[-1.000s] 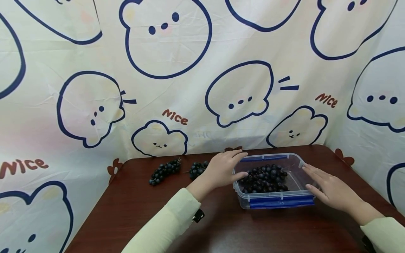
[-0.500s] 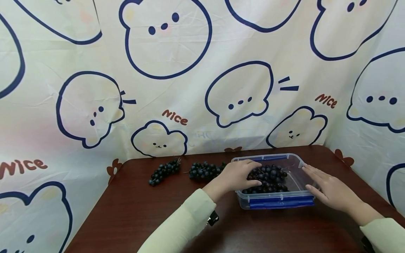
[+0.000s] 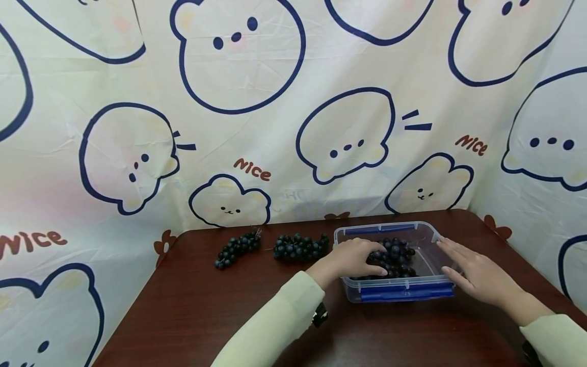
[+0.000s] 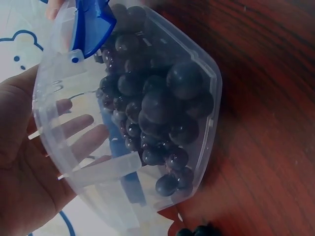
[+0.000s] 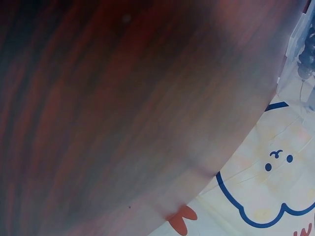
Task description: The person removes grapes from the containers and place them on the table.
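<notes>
A clear plastic food container (image 3: 407, 292) with blue clips stands on the table, dark grapes (image 3: 398, 252) heaped in its left and middle part. My left hand (image 3: 353, 257) reaches over the left rim, its fingers spread and slightly bent above the grapes. Through the clear wall in the left wrist view, the fingers of that left hand (image 4: 24, 142) appear apart from the grapes (image 4: 157, 108). My right hand (image 3: 479, 275) rests against the right rim with straight fingers. The right wrist view shows only an edge of the container (image 5: 291, 54), not the hand.
Two bunches of dark grapes lie left of the container: one bunch (image 3: 300, 248) close by, another bunch (image 3: 238, 250) farther left. The brown wooden table (image 3: 220, 311) ends at a curtain (image 3: 284, 142) printed with cartoon faces.
My left hand has moved right, from the container's left rim to over the grapes inside, and sits lower. The nearer bunch on the table has come into full view. My right hand stays put.
</notes>
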Motion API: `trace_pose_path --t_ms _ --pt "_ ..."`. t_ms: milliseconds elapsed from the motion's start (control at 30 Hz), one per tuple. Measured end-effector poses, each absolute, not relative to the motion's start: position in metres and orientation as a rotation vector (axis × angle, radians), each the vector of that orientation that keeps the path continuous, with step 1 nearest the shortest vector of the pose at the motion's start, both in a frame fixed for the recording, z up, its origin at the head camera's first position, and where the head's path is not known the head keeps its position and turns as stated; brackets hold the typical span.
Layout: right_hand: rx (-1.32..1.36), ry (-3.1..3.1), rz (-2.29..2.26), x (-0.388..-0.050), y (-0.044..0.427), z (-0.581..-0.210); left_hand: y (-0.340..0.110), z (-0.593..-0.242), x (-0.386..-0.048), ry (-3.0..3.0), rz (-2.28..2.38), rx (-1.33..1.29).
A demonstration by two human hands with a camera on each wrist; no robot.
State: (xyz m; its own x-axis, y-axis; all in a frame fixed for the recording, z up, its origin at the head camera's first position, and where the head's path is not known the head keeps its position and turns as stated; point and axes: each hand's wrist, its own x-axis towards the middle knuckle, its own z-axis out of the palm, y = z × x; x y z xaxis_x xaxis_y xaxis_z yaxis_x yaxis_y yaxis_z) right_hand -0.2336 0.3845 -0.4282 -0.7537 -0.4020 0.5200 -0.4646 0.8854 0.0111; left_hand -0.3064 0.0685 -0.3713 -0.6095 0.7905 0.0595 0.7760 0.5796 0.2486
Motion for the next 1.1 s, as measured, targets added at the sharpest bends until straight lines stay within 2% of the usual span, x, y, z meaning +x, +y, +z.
trace_pose_path --t_ms 1100 --pt "0.614 -2.535 0.177 -0.235 0.386 -0.431 0.095 -0.387 -0.313 2.689 0.205 1.27"
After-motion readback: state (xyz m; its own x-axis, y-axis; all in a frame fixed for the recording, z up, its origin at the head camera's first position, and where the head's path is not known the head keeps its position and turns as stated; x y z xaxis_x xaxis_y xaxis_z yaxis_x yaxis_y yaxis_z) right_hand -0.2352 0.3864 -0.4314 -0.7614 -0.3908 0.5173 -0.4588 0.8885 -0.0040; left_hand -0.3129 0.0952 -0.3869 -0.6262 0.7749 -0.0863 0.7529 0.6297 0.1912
